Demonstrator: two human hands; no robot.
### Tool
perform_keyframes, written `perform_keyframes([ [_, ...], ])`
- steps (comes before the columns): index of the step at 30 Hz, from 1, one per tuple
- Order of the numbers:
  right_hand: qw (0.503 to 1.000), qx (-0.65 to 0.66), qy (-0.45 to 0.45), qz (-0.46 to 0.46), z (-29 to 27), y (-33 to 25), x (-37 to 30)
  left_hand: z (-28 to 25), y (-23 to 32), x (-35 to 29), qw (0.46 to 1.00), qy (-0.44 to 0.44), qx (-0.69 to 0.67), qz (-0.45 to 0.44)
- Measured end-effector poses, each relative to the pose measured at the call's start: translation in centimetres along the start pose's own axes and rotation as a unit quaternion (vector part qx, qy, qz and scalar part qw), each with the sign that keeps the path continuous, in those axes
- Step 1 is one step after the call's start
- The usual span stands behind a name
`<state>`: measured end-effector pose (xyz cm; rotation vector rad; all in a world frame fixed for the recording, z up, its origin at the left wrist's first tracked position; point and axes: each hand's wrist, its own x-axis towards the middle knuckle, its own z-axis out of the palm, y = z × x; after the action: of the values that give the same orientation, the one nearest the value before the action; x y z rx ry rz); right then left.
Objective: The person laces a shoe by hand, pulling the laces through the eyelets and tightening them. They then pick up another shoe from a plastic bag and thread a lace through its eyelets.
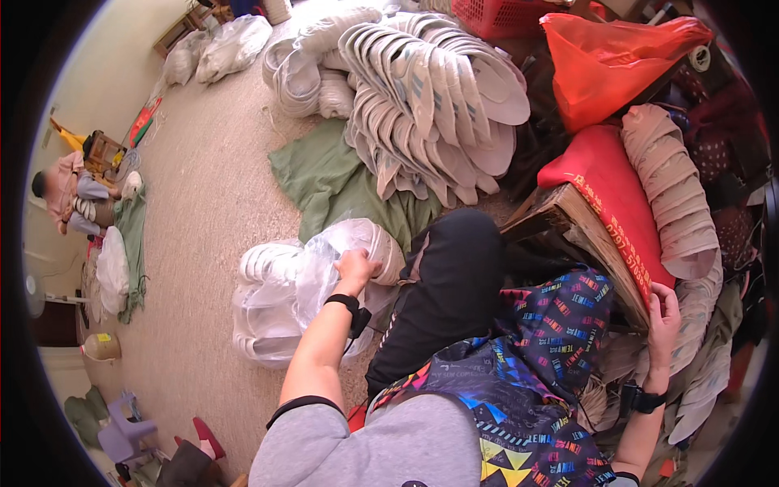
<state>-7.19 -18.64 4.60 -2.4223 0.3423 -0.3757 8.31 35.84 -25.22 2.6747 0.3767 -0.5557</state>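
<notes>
My left hand [355,269] is closed on the top of a clear plastic bag [312,284]. White, rounded, stacked pieces, apparently shoe parts, show through the film. This bag lies on the floor beside my left knee. Off to the right, my right hand [664,321] is at the near corner of a red printed cloth [604,183], its fingers somewhat apart and nothing visible between them. The cloth covers the top of a worn wooden box [580,203]. A patterned apron [519,381] covers my lap.
Ahead, tall stacks of grey-white shoe insoles [438,89] stand by a green cloth [324,174]. A red plastic bag [608,65] and a long nested stack of beige shoe parts [669,178] are at the right. Another person [69,191] sits far left, near a purple stool [126,426].
</notes>
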Motion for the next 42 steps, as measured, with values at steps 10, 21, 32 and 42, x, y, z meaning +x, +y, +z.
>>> perform_keyframes([
  [10,0.996,0.007,-0.022,-0.088,1.7,-5.8,0.2,-15.9,6.1,-6.4,0.933,0.26,-0.08,0.237],
  [21,0.981,0.102,-0.066,-0.153,4.6,-8.0,1.5,-26.8,10.7,-12.2,0.709,-0.07,-0.668,0.216],
  [32,0.851,0.424,-0.24,-0.196,7.7,-11.7,1.7,-23.9,23.8,-18.6,0.664,-0.352,-0.603,0.267],
  [42,0.745,0.636,-0.143,0.14,7.3,-8.3,-4.4,-14.0,27.4,-21.5,0.787,-0.206,-0.415,0.408],
])
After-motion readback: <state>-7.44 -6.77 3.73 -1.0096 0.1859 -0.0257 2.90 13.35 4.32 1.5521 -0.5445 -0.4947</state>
